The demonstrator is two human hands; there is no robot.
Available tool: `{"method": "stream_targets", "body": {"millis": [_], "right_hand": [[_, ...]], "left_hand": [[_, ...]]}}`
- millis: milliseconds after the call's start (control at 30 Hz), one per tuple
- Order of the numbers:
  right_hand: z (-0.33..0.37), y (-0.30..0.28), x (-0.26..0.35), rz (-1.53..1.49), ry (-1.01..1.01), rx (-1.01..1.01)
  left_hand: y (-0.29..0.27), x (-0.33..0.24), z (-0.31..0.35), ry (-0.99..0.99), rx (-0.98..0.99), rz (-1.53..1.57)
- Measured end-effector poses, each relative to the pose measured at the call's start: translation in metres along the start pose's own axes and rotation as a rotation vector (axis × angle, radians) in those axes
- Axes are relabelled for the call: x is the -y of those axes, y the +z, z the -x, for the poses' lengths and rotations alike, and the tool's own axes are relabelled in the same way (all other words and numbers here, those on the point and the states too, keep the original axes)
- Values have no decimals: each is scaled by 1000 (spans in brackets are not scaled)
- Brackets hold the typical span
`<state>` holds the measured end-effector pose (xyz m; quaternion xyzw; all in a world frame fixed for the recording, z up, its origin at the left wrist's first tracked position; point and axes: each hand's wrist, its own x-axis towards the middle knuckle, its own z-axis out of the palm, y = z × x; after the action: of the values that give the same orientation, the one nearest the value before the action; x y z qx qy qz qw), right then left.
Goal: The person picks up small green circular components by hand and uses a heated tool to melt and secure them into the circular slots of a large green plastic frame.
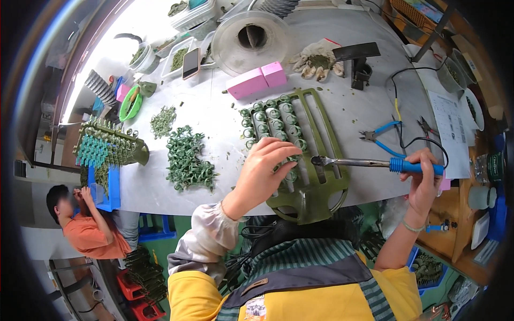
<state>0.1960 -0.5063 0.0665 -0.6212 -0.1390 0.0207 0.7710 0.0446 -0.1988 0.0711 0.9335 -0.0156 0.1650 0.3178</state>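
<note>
My right hand point(424, 170) grips the blue handle of a corded soldering iron point(369, 162), its metal shaft pointing left. The iron's tip is over the olive-green slotted rack point(316, 200), close to my left fingers. My left hand point(266, 166) is closed at the rack's rows, thumb and fingers pinched round a small green ring point(290, 175) that they partly hide. Rows of similar green rings point(276, 113) stand along the rack's left bars, while its right bars are bare. Left of the rack lies a heap of loose green rings point(190, 159).
Pink blocks point(257, 81) and a round clear cover point(249, 40) stand beyond the rack. Blue-handled pliers point(379, 136) and the iron's cord lie at right. A ring-filled rack point(110, 144) stands at left, near a person in orange point(88, 230). A phone point(191, 63) leans on a tub.
</note>
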Motion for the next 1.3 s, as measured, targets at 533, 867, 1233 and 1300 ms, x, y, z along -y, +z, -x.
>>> {"method": "stream_targets", "body": {"millis": [533,867,1233,1300], "right_hand": [[1,-1,-4,0,85,-4],[0,-17,-1,-79,26,0],[5,-10,9,-11,14,-51],[5,-10,11,-27,-4,-5]], "left_hand": [[28,2,-12,46,126,-232],[-67,126,21,-575,-235,-423],[-95,205,59,-504,36,-621],[-96,202,64,-443,-198,-624]]}}
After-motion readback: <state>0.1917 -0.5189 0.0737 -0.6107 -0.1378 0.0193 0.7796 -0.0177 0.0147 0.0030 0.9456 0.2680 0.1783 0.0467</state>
